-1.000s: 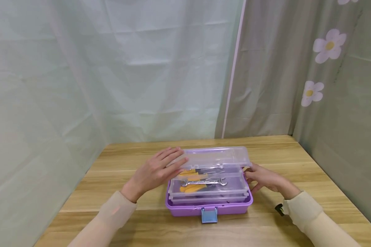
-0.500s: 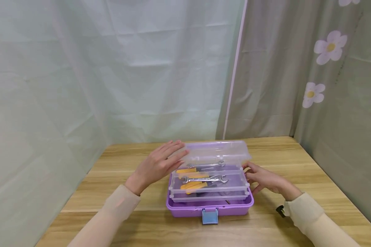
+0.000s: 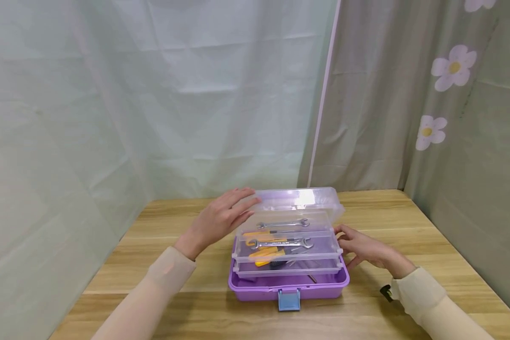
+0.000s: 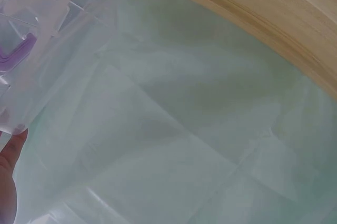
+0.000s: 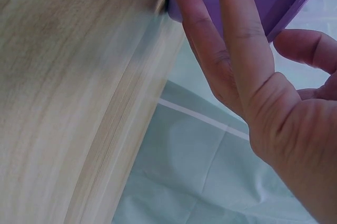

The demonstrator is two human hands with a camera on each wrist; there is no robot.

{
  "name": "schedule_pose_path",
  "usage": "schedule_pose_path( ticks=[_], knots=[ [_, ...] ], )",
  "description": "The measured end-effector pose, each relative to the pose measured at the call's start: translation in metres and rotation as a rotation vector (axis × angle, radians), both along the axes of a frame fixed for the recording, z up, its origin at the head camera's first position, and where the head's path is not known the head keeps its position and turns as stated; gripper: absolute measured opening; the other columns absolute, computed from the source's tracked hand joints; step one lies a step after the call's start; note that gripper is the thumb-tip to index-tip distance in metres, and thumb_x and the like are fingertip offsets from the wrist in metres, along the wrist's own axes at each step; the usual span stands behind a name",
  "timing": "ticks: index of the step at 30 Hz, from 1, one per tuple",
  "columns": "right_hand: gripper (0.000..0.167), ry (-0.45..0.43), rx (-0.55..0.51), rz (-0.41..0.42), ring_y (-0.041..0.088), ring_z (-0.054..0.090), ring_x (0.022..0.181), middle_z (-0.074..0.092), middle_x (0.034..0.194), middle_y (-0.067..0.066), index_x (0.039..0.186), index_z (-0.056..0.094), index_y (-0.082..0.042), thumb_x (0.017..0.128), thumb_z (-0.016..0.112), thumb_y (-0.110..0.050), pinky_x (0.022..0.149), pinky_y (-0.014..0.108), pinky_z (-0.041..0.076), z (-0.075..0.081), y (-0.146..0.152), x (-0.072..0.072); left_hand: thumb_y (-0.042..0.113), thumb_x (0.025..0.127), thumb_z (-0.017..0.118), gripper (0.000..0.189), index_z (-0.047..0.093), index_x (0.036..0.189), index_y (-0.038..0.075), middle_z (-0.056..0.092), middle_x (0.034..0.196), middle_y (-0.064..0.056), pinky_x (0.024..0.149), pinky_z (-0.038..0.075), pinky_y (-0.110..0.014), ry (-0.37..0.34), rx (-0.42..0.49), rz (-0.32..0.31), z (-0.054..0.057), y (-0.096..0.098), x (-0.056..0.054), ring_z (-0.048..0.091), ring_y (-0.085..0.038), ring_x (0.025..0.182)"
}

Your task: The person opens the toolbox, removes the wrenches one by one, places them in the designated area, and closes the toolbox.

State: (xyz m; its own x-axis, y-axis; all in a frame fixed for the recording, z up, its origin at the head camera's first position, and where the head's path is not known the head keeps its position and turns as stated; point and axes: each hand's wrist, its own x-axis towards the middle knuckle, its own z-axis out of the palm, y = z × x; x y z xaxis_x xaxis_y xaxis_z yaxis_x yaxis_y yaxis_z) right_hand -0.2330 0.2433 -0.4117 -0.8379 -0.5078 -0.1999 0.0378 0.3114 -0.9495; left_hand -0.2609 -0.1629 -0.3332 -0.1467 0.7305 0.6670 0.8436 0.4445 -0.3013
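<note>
In the head view, a purple toolbox (image 3: 259, 295) with a blue latch (image 3: 289, 301) stands on the table, its clear lid (image 3: 276, 200) raised and tilted back. My left hand (image 3: 218, 217) holds the lid at its left end; the left wrist view has a fingertip against the lid's edge. My right hand (image 3: 361, 245) is at the box's right side, where the right wrist view shows extended fingers (image 5: 242, 29) against the purple wall. Stepped clear trays (image 3: 323, 257) carry one wrench (image 3: 280, 243), a second wrench (image 3: 282, 224) farther back, and yellow-handled tools (image 3: 265, 255).
The wooden table (image 3: 174, 264) reaches back to a pale curtain (image 3: 229, 104). Curtain fabric also hangs at the left and right sides. A small dark object (image 3: 386, 293) shows by the right cuff.
My left hand has moved up and back with the lid. The trays have spread apart, showing the rear wrench and more of the box's inside. My right hand has stayed at the box's side.
</note>
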Motion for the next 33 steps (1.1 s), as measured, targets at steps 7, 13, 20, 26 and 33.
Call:
schedule_pose_path(
  ticks=[7,13,20,26,33],
  knots=[
    [0.038,0.008,0.008,0.002,0.034,0.069,0.105,0.062,0.121,0.021,0.138,0.034,0.002,0.106,0.047,-0.013,0.073,0.051,0.063,-0.002,0.0,-0.001,0.025,0.109,0.056,0.034,0.067,0.136,0.006,0.065,0.135,-0.017,0.106,0.051,-0.053,-0.05,0.014,0.008,0.001,0.001,-0.009,0.063,-0.034,0.125],
    [0.04,0.003,0.009,-0.002,0.034,0.069,0.105,0.061,0.121,0.021,0.139,0.033,0.002,0.106,0.049,-0.014,0.073,0.051,0.063,-0.002,0.001,-0.001,0.026,0.109,0.056,0.034,0.067,0.136,0.008,0.064,0.136,-0.016,0.112,0.046,-0.048,-0.134,0.045,0.034,0.002,0.002,-0.012,0.061,-0.034,0.128],
    [0.039,0.005,0.01,0.004,0.036,0.068,0.107,0.057,0.123,0.022,0.141,0.033,0.001,0.108,0.047,-0.015,0.073,0.051,0.063,-0.003,0.0,0.0,0.012,0.1,0.069,0.037,0.066,0.137,0.008,0.063,0.137,-0.017,0.11,0.049,-0.047,-0.204,0.093,0.021,0.001,0.003,-0.018,0.06,-0.033,0.128],
    [0.041,0.012,0.011,-0.001,0.036,0.067,0.107,0.057,0.123,0.022,0.141,0.033,0.002,0.108,0.049,-0.016,0.073,0.051,0.063,-0.002,0.0,-0.002,0.015,0.104,0.065,0.035,0.065,0.138,0.008,0.062,0.139,-0.017,0.11,0.048,-0.048,-0.252,0.112,0.043,0.002,0.004,-0.023,0.059,-0.033,0.129],
    [0.042,0.006,0.005,0.002,0.036,0.067,0.108,0.061,0.124,0.022,0.139,0.033,0.002,0.105,0.053,-0.012,0.073,0.052,0.063,-0.003,-0.002,-0.001,0.017,0.106,0.061,0.034,0.066,0.138,0.01,0.062,0.141,-0.014,0.116,0.042,-0.047,-0.328,0.146,0.114,-0.001,0.006,-0.028,0.055,-0.03,0.135]
  ],
)
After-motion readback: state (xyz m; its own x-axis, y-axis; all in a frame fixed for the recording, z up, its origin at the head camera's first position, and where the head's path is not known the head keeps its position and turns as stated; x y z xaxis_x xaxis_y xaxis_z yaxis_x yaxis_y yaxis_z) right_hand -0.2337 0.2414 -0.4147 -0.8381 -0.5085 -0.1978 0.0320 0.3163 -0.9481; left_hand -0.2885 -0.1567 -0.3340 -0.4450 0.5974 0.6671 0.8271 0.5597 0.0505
